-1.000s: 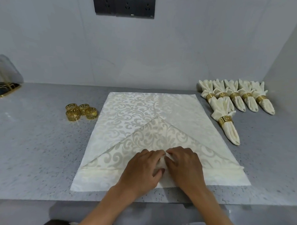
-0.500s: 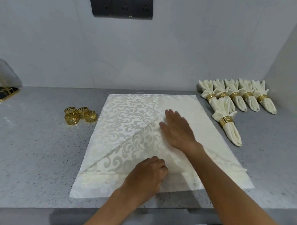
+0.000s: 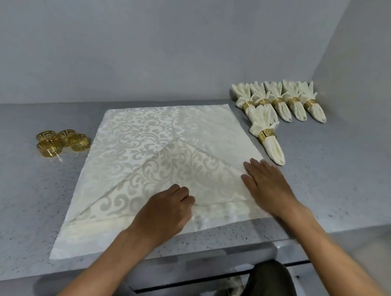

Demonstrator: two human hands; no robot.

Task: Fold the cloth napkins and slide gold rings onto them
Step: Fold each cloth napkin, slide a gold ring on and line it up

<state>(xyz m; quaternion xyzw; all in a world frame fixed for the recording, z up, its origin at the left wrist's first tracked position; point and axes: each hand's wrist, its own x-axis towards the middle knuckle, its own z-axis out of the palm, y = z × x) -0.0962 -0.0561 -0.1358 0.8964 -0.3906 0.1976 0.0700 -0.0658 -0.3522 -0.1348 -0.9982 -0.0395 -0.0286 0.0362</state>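
A cream damask napkin (image 3: 146, 141) lies spread on the grey counter, with two near corners folded in to form a triangle whose tip points away from me. My left hand (image 3: 165, 211) rests with curled fingers on the folded layers near the front edge and pinches the cloth there. My right hand (image 3: 266, 185) lies flat, fingers straight, on the triangle's right side. Several loose gold rings (image 3: 61, 142) sit in a cluster left of the napkin.
Several finished napkins with gold rings (image 3: 278, 102) lie in a row at the back right; one more ringed napkin (image 3: 267, 135) lies nearer, just right of the spread cloth. The grey counter (image 3: 22, 197) ends at a front edge close to me. Walls stand behind and to the right.
My right hand left the centre, swept up over the triangle's tip, then slid down to its right side. My left hand stayed pinching near the front edge. The camera tilted down.
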